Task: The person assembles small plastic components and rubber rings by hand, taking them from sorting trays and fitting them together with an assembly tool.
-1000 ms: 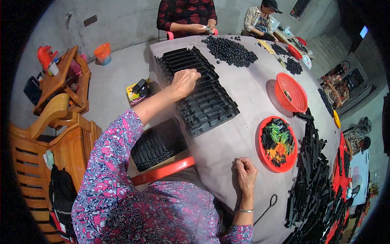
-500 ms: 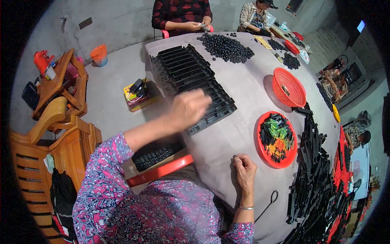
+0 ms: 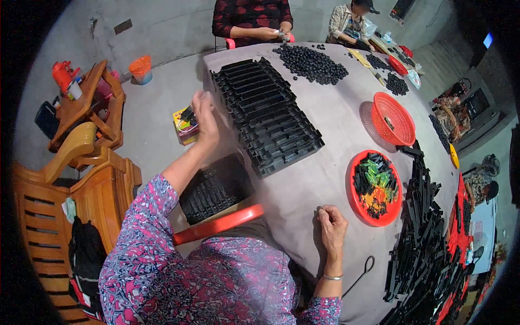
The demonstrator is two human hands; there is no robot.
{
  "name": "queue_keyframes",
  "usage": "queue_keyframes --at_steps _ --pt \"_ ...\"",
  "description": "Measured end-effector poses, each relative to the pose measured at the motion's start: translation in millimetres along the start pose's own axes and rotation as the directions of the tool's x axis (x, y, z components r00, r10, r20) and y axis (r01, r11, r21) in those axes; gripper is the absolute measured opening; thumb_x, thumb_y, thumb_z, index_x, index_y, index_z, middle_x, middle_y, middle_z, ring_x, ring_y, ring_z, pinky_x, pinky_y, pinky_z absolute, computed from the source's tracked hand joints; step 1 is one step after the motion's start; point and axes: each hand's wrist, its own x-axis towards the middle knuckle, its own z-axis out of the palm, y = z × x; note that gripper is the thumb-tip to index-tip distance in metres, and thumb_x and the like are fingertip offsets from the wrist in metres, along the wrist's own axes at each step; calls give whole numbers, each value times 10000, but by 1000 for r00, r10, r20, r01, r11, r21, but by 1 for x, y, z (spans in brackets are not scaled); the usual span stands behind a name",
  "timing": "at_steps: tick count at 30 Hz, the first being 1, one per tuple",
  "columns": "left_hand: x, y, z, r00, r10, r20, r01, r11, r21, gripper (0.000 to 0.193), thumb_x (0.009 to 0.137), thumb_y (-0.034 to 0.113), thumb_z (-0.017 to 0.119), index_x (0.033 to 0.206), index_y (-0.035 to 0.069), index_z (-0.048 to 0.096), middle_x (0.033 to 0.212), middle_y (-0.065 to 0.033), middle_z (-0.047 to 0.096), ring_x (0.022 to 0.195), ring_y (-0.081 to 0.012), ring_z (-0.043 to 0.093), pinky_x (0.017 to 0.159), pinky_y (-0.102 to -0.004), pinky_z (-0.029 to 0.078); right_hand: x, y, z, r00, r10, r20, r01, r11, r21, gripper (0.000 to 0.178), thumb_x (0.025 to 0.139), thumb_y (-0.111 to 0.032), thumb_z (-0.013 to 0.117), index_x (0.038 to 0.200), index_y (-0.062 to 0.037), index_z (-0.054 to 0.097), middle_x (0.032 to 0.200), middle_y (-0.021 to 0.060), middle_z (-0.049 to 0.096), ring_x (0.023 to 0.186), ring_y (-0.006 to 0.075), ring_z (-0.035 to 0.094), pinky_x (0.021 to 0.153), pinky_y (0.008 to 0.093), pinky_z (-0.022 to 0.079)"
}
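My left hand (image 3: 206,120) is raised at the table's left edge, beside a stack of black slotted plastic strips (image 3: 271,116) laid side by side in rows. Motion smears its fingers, and I cannot tell whether anything is in them. On the cloth-covered table (image 3: 295,189), my right hand (image 3: 332,230) rests with curled fingers, and nothing shows in it. To its right sits a red plate (image 3: 353,201) of small black, green and orange plastic pieces. A thin black rod with a looped end (image 3: 369,264) lies near my right wrist.
Farther off is a red basket (image 3: 403,130). Loose black strips (image 3: 417,233) heap along the right, and small round black parts (image 3: 311,64) at the back. A box of black parts (image 3: 216,189) stands below the table's left edge. Two people sit at the far side.
My left hand has swung left, from over the black strips to beyond the table's left edge. My right hand stays resting on the table. The whole view has shifted slightly.
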Motion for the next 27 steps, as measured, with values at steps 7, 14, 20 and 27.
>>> queue_keyframes --at_steps 7,14,20,27 --pt "17 -9 45 979 -111 -171 71 971 -227 456 958 468 517 922 15 563 951 -71 555 965 -171 477 835 -376 397 0 2 -2 998 59 -4 -58 994 93 62 911 -35 620 879 7 651 740 -2 615 683 65 552 629 217 462" --pt "19 -1 48 970 -75 -233 117 978 173 629 931 578 486 951 -42 596 913 -182 624 913 -291 573 825 -451 429 3 14 -2 1000 7 5 -7 1000 1 70 918 -45 619 878 6 645 727 -19 591 669 58 532 604 214 443" --pt "28 -11 51 965 -123 -230 212 884 418 729 915 653 415 1134 -20 590 1075 -269 618 1052 -406 568 928 -502 404 -1 2 1 999 45 5 -45 999 26 74 921 -53 618 884 5 645 721 -20 587 663 58 529 602 213 440" --pt "28 -15 59 953 -183 -241 273 862 428 760 913 670 379 1216 -1 569 1209 -309 567 1178 -451 504 1001 -522 360 -3 1 -2 1000 1 -24 -2 999 -47 66 918 -48 623 902 8 654 737 -12 611 675 65 548 620 221 460"
